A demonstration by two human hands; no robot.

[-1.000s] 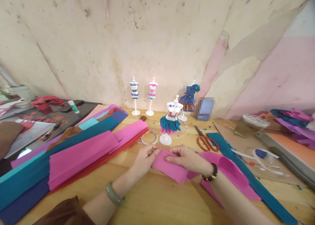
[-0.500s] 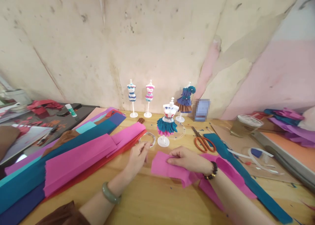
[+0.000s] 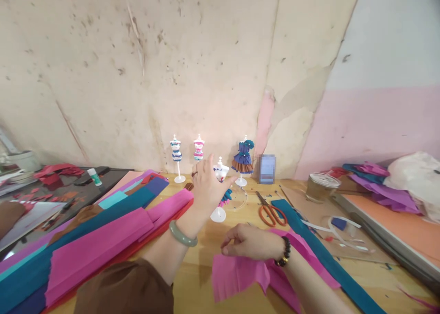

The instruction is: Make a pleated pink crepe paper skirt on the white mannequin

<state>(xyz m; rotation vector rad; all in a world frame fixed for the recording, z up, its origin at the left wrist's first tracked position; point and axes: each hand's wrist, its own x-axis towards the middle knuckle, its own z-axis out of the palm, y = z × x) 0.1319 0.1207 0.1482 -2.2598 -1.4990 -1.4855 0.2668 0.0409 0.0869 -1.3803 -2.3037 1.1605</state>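
My left hand (image 3: 205, 183) is raised with fingers spread, in front of a small white dress-form mannequin (image 3: 217, 214). It hides much of that mannequin's body and its teal and pink ruffled skirt (image 3: 226, 196); I cannot tell if it touches them. My right hand (image 3: 245, 241) hovers low over a piece of pink crepe paper (image 3: 237, 275). Its fingers are loosely curled, with a gap between thumb and forefinger and no paper visible there. A longer pink piece trails away beneath the right wrist.
Behind stand two banded mannequins (image 3: 176, 154) and one in a blue and brown dress (image 3: 243, 156). Orange-handled scissors (image 3: 272, 215) and a teal strip (image 3: 319, 245) lie at right. Folded coloured paper (image 3: 103, 245) covers the left. A lidded tub (image 3: 322, 190) sits at right.
My left hand has risen away from me towards the front mannequin, its fingers spreading from a pinch. The right hand has loosened from the pink paper, which has sunk below it. The view has tilted up.
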